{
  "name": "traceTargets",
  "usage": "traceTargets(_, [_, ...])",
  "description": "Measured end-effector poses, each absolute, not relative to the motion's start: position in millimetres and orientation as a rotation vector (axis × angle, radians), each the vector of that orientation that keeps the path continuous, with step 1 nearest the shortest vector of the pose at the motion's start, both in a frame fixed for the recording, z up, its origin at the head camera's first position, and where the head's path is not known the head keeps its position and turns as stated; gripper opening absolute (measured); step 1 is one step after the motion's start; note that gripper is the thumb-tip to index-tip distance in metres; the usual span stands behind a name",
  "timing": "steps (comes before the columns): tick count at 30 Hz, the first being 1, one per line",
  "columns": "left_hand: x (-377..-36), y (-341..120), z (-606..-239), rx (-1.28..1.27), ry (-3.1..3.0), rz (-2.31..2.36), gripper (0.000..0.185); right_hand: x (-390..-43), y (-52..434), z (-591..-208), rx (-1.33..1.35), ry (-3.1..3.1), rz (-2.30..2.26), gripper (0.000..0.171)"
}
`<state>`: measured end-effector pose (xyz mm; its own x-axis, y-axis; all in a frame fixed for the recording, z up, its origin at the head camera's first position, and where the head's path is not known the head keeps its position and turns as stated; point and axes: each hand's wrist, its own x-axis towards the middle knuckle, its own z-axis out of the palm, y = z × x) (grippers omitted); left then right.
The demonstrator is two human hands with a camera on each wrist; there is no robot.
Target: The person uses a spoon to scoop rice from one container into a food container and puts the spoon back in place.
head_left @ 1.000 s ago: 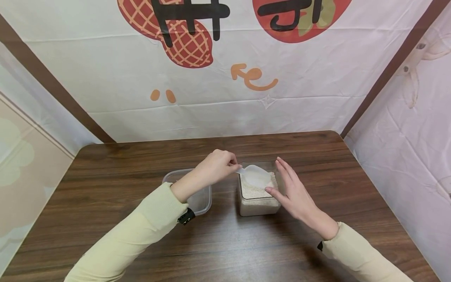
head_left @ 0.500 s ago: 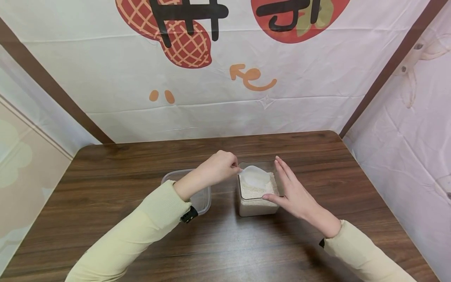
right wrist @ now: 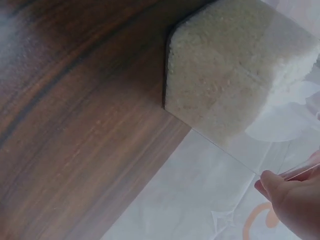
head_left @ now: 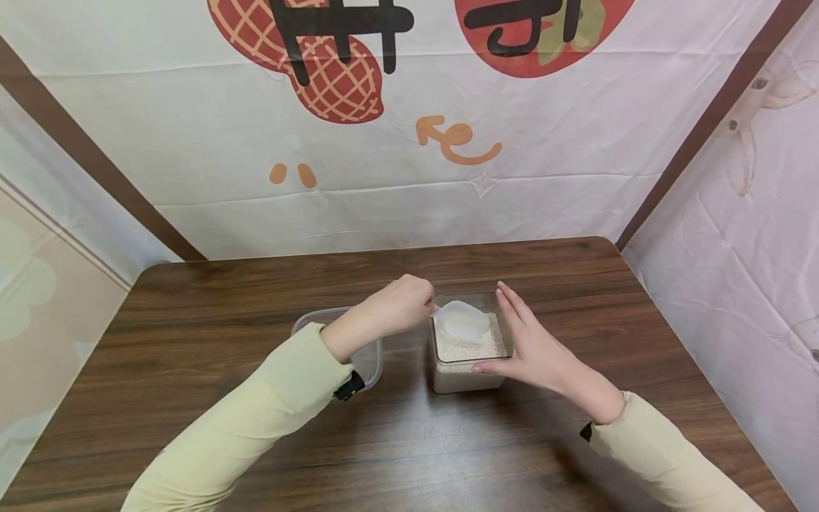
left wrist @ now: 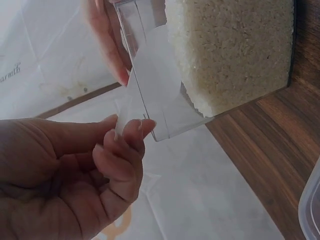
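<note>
A clear square container (head_left: 436, 355) holds white rice (left wrist: 235, 55). My left hand (head_left: 404, 304) pinches the short handle of a translucent white scoop (head_left: 462, 320) at the container's left rim. In the head view, the scoop's bowl lies over the rice, inside the walls. The left wrist view shows the thumb and fingertips together on the handle, right at the rim. My right hand (head_left: 534, 352) steadies the container's right side, its fingers straight toward the back and the thumb spread along the front. In the right wrist view, part of this hand (right wrist: 295, 200) meets the rim.
An open, clear plastic box (head_left: 370, 363) stands on the wooden table (head_left: 409, 455) to the left, partly hidden under the left forearm. A printed white cloth (head_left: 384, 206) hangs behind the table's back edge, with more cloth on both sides.
My left hand has shifted slightly right and turned, with the scoop settling a little lower toward the rice. My right thumb has moved down and left along the container's front rim.
</note>
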<state>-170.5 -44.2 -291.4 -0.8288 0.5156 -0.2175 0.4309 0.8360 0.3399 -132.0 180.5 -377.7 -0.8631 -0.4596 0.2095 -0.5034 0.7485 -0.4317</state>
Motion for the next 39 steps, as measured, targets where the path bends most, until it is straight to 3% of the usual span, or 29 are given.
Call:
traceTargets(10, [-170,-41,-293,0.799,2.744,0.301,0.023,-132,178,-377,0.756,-2.893,0.763,0.118])
traceTargets(33, [-161,-46,-282,1.141,3.008,0.178,0.003,-132,177,-378,0.742,-2.902,0.792,0.117])
traceTargets(39, [-156,-47,-273,1.172,3.079,0.145,0.014,-131,177,-378,0.744,-2.898,0.776,0.117])
